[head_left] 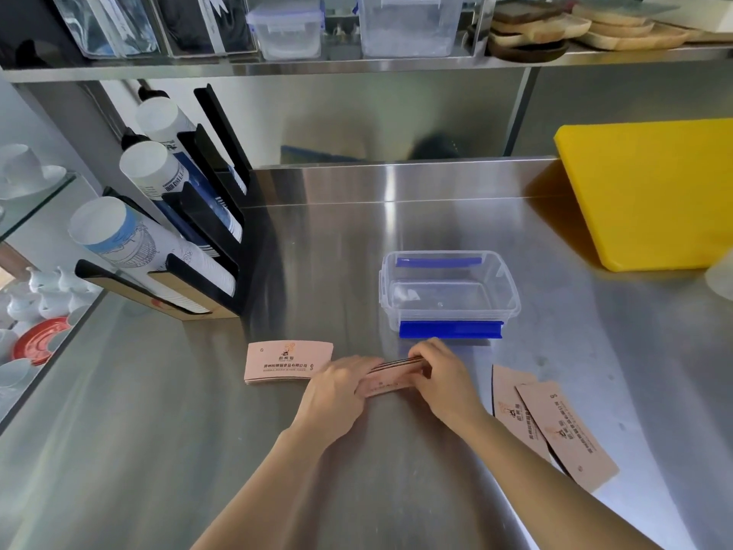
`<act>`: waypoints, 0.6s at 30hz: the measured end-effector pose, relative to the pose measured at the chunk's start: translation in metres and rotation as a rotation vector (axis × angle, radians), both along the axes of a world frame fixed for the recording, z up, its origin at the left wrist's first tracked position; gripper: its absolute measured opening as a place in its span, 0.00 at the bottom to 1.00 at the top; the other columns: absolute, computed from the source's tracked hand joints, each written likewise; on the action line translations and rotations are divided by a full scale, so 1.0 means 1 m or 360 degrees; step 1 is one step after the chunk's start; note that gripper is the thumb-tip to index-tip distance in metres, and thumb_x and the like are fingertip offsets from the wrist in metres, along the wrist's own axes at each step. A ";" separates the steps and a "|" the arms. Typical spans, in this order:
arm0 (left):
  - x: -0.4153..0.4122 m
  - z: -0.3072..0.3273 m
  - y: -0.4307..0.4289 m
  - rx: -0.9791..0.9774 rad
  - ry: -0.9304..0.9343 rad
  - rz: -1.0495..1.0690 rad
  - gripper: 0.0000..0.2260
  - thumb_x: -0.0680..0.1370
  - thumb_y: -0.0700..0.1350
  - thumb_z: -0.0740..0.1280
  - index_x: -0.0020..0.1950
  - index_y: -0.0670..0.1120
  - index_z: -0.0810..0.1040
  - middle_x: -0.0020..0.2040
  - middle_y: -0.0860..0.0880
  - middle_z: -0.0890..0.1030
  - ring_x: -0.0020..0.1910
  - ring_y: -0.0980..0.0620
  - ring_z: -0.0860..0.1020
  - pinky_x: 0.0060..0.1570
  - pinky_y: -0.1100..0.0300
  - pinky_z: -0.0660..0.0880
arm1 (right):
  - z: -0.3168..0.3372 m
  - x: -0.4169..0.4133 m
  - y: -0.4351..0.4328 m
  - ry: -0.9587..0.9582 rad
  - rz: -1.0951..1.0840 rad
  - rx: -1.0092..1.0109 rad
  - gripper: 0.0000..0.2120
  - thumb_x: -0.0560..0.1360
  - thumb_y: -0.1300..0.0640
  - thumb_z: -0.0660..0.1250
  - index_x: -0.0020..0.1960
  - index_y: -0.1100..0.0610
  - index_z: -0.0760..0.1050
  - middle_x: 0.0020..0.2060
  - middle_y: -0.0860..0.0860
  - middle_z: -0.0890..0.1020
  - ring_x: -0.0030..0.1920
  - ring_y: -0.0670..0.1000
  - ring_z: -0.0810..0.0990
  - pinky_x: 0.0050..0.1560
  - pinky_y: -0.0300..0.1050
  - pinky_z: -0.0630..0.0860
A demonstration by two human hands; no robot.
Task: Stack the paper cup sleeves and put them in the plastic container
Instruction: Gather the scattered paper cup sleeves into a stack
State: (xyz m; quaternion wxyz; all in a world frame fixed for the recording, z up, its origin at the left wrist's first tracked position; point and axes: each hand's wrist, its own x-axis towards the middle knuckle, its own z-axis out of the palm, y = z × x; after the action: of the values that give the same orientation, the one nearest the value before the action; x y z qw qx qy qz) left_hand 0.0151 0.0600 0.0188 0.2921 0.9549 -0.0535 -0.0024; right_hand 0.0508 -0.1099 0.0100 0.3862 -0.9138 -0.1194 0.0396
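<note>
Between the left hand (341,385) and right hand (442,375), a stack of sleeves (390,377) is pinched from both ends on the bench (396,470). Just beyond stands the open plastic container (448,291); more sleeves (287,361) lie left, loose sleeves (555,422) right.

Yellow cutting board (650,192), cup dispenser (190,240)

A brushed stainless-steel desk (357,470) reflects soft overhead light, backed by a steel wall panel (377,113). Above runs a long steel shelf (277,67). A thick yellow plastic cutting board (654,192) leans at right; a glass-topped cabinet (35,208) stands left.
</note>
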 end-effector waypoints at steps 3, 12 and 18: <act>0.006 0.000 -0.003 -0.0048 -0.0022 0.0120 0.13 0.75 0.46 0.66 0.59 0.49 0.76 0.55 0.50 0.82 0.55 0.47 0.78 0.57 0.51 0.73 | 0.001 0.000 -0.011 0.0022 -0.0040 -0.0025 0.04 0.72 0.61 0.68 0.46 0.60 0.76 0.42 0.52 0.80 0.42 0.52 0.77 0.48 0.44 0.75; 0.022 -0.007 -0.019 -0.0007 0.0138 0.0062 0.09 0.76 0.39 0.62 0.55 0.44 0.76 0.52 0.45 0.80 0.53 0.43 0.76 0.53 0.51 0.72 | 0.030 0.008 -0.080 0.0153 -0.0169 0.0080 0.10 0.70 0.63 0.70 0.45 0.50 0.73 0.41 0.45 0.76 0.41 0.46 0.75 0.40 0.32 0.68; 0.029 -0.006 -0.036 0.0028 0.0149 0.0103 0.11 0.77 0.41 0.61 0.58 0.45 0.74 0.55 0.45 0.80 0.55 0.43 0.75 0.54 0.52 0.72 | 0.038 0.025 -0.150 0.0907 0.0298 -0.1218 0.42 0.62 0.60 0.73 0.67 0.39 0.56 0.63 0.46 0.67 0.59 0.53 0.66 0.61 0.51 0.67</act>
State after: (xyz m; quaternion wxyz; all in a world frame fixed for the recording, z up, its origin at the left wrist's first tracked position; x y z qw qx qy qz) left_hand 0.0441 0.0240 0.0126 0.2857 0.9575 -0.0088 -0.0382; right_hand 0.0757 -0.2598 0.0481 0.0344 -0.9283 -0.0676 0.3639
